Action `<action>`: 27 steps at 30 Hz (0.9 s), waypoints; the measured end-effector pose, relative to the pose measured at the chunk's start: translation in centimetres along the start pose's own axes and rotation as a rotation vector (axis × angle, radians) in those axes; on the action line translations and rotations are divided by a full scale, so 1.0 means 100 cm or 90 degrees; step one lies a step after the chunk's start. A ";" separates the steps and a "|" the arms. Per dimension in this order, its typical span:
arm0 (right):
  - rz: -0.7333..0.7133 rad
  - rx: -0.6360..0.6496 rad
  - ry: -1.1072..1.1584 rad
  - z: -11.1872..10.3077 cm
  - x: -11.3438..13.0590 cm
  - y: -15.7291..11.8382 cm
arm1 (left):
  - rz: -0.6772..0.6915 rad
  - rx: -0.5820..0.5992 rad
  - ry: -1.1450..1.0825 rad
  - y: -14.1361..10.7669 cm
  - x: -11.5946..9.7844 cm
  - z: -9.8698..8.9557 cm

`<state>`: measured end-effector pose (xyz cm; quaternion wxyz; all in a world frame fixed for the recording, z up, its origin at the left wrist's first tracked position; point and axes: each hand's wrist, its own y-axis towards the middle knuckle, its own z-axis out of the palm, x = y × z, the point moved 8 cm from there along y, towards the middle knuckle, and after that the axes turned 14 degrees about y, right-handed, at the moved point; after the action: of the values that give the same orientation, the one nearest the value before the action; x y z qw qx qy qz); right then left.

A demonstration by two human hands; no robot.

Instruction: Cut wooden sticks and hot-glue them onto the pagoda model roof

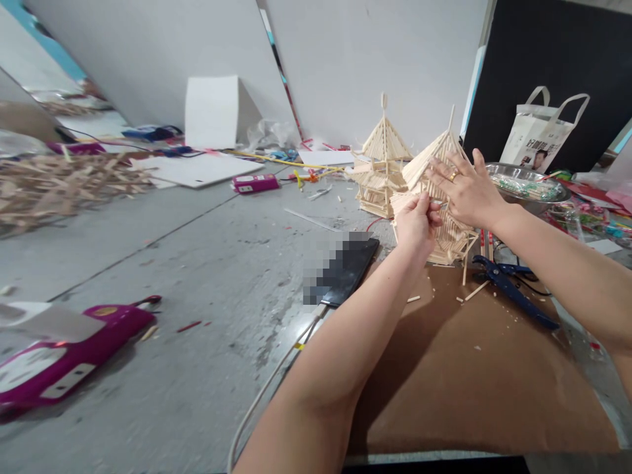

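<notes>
A pagoda model built of thin wooden sticks (417, 170) stands at the far edge of a brown board, with a pointed roof and a stick rising from its top. My right hand (467, 187), a ring on one finger, lies against the sloping roof with its fingers stretched out. In front of the model, my left hand (419, 222) is closed in a pinch by the roof's lower edge; what lies between its fingertips is hidden. A second stick pagoda (380, 178) stands just behind, to the left. Blue-handled pliers (518, 293) rest to the right of the model.
The brown board (474, 395) carries a few stick scraps. Left of it lies a phone (353, 270) with a cable. A magenta power strip (89, 342) is at the near left, another power strip (255, 184) farther back. A metal bowl (555, 192) and a bag (538, 135) stand right.
</notes>
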<state>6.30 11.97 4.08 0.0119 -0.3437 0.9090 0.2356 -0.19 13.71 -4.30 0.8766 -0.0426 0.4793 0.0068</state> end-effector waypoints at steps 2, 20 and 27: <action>0.002 0.003 0.002 0.000 0.000 0.000 | 0.005 -0.001 0.003 0.000 0.000 0.000; -0.010 0.013 -0.022 0.000 0.001 0.001 | -0.017 -0.003 -0.014 -0.001 0.001 -0.002; -0.003 0.010 -0.012 0.001 0.001 0.000 | 0.007 -0.009 0.040 -0.004 -0.002 -0.002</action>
<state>6.22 11.96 3.94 0.0240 -0.3436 0.9099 0.2314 -0.44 13.30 -4.17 0.8608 -0.0459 0.5068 0.0137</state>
